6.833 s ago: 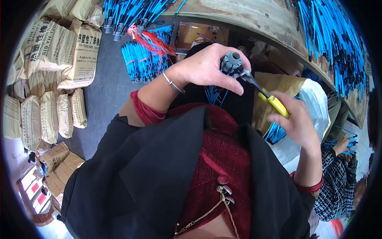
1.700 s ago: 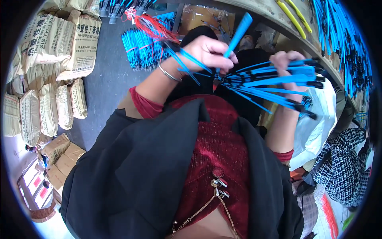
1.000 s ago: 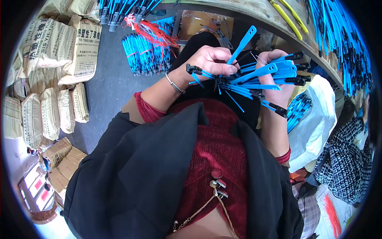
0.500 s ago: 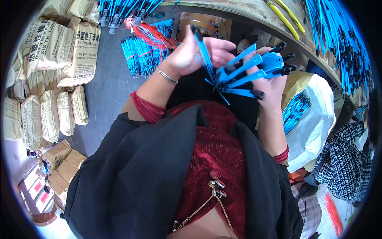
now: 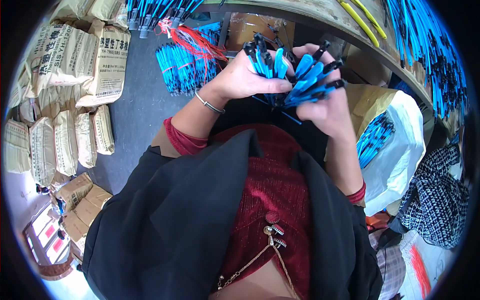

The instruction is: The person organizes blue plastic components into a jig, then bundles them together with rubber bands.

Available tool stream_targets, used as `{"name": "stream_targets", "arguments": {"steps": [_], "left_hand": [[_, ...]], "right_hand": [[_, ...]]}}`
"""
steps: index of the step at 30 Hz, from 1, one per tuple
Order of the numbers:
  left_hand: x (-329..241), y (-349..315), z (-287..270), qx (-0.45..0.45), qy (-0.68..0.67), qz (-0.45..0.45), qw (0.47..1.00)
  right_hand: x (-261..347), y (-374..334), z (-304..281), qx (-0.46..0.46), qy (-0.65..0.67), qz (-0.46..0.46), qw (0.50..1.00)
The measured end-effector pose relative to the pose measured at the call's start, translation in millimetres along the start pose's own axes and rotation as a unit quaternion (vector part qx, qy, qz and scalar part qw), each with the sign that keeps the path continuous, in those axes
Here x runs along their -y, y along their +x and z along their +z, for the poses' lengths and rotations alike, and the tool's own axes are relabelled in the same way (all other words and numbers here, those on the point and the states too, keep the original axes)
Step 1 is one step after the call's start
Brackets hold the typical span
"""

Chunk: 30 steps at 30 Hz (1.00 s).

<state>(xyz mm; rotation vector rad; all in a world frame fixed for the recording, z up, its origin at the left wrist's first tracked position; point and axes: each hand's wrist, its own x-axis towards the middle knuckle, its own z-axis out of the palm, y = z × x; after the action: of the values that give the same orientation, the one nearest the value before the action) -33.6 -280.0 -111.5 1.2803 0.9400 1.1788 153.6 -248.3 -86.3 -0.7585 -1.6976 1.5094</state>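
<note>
Blue, slim, black-tipped strips [image 5: 303,82], clasped by left hand [image 5: 244,80] and right hand [image 5: 327,114]; brown wooden table [image 5: 327,14] beyond them, tan paper sacks [image 5: 111,67] leftward!

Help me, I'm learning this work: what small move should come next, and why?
Probably press both sides inward: the left grip and right grip cup opposite sides of the blue strips, whose black-tipped ends splay into two clusters with a gap between.

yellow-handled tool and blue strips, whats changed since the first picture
The yellow-handled tool has left the right hand and lies on the wooden table, upper right. That hand now wraps the blue strips with the left hand. The paper sacks stayed put.
</note>
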Motion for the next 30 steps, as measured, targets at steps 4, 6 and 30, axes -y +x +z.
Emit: {"name": "stream_targets", "arguments": {"steps": [4, 6, 30], "left_hand": [[5.8, 5.0, -20.7, 0.109, -0.013, 0.056, 0.992], [3.0, 7.3, -26.5, 0.188, -0.002, 0.08, 0.979], [-13.8, -5.4, -6.3, 0.149, 0.04, -0.009, 0.988]], "right_hand": [[-14.2, -2.8, -41.4, 0.022, 0.013, -0.066, 0.998], [-24.2, -6.3, -43.4, 0.01, -0.002, -0.078, 0.997], [-30.9, -23.9, 1.4, 0.125, 0.113, 0.149, 0.974]]}}
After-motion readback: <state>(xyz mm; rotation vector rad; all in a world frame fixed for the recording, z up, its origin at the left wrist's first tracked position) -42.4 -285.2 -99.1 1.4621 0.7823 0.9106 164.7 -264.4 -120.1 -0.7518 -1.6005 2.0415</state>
